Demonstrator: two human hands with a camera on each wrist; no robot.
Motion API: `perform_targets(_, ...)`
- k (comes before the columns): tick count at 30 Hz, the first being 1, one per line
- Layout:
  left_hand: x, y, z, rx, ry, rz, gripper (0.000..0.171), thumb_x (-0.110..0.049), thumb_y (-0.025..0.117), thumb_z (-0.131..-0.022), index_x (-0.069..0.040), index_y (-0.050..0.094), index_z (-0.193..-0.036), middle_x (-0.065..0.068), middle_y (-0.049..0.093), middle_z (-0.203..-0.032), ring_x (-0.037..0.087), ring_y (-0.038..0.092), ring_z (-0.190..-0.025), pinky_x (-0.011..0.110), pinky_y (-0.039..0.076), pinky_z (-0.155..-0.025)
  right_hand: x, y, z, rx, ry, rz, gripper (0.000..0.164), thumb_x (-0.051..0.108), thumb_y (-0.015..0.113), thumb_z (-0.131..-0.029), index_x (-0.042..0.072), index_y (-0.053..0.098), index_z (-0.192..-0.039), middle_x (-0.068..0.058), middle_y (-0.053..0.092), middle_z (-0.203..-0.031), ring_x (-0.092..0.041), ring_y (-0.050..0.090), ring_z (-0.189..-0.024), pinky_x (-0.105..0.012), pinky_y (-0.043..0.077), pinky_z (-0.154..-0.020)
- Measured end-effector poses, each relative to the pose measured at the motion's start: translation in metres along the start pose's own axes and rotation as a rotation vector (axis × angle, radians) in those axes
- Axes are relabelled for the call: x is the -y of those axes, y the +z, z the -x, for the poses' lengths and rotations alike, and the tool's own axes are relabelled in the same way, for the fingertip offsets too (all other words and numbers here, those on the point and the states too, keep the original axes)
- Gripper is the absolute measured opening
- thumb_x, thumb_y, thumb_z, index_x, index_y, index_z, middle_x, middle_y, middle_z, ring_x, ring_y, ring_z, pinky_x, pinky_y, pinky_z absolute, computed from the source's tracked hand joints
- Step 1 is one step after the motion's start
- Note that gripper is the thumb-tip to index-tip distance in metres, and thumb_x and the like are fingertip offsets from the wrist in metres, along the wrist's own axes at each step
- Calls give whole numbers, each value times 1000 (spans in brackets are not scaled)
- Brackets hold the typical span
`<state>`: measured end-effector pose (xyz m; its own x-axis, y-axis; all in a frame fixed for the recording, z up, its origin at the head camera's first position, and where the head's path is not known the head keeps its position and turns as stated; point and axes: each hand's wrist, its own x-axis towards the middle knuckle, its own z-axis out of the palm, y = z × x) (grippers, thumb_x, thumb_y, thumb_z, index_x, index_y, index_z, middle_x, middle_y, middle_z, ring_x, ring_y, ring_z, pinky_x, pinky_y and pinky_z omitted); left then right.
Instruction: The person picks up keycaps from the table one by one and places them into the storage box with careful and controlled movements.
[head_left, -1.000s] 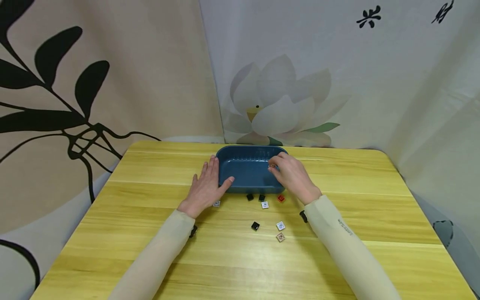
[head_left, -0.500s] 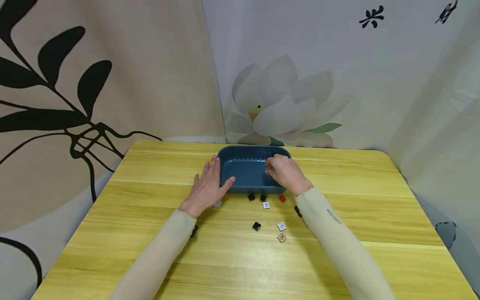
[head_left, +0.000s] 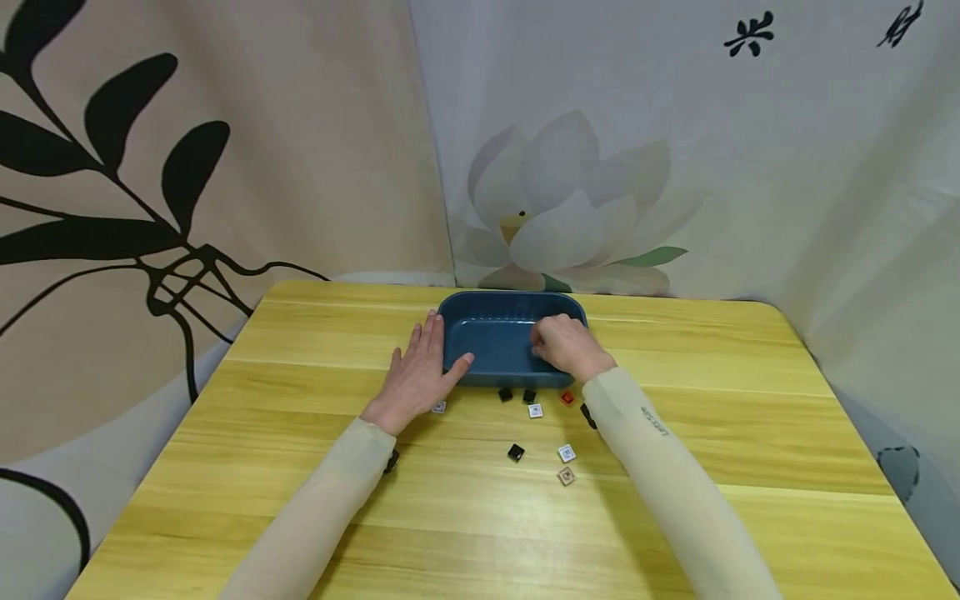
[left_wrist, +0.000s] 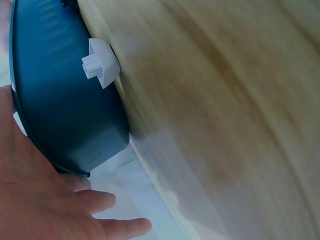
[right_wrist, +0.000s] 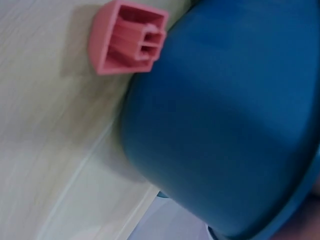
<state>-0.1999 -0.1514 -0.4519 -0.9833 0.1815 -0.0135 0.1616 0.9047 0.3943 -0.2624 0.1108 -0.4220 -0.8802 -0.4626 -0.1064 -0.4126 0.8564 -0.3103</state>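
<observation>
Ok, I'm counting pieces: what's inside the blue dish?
The blue dish looks bare inside where visible; the right hand reaches in, covering whatever may lie under or within its fingers.

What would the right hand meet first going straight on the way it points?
The right hand would probably meet the floor of the blue tray below its fingers; the head view leaves the gap unclear.

Dish [head_left: 517,380] at the table's [head_left: 750,375] far edge, curtain [head_left: 337,125] behind. Left hand [head_left: 420,375] at the dish's left end, right hand [head_left: 570,346] over its right half. Just before the dish, left to right: leftmost keycap [head_left: 438,407] beside left hand, middle keycaps [head_left: 506,394] with front keycap [head_left: 535,411] before the right one, corner keycap [head_left: 567,398]. Well farther forward: lone keycap [head_left: 516,452] left, paired keycaps [head_left: 566,452] right, one behind the other.
</observation>
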Motion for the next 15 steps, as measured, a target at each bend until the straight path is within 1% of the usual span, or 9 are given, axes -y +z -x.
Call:
perform_targets(5,-1,1,-1,5,8,-4,99,-72,34,-102,-2,5,-165,14,0,-173,39,9,-158,74,17,-116,-2,2,-1,31,20,-3,22,14,69,-101,4,76,-119,-12,73,-120,-28,68,-105,-44,55,-97)
perform_targets(9,-1,1,-2,11,7,-10,99,-72,33,-102,-2,4,-166,13,-1,-173,38,9,-158,73,17,-117,-2,0,0,28,11,8,23,17,70,-101,4,77,-119,-12,74,-118,-27,69,-103,-44,56,-95)
perform_targets(12,-1,0,-1,7,8,-6,98,-71,34,-102,-2,5,-165,14,0,-173,39,9,-158,73,17,-117,-1,-4,4,-6,6,20,26,20,69,-102,4,77,-120,-12,75,-117,-28,71,-103,-45,56,-94)
perform_targets(15,0,0,0,5,7,-7,98,-70,35,-102,-1,5,-165,14,0,-173,40,9,-158,73,17,-117,0,-9,10,-75,-3,30,30,24,68,-103,3,76,-122,-13,75,-117,-30,70,-105,-47,56,-94)
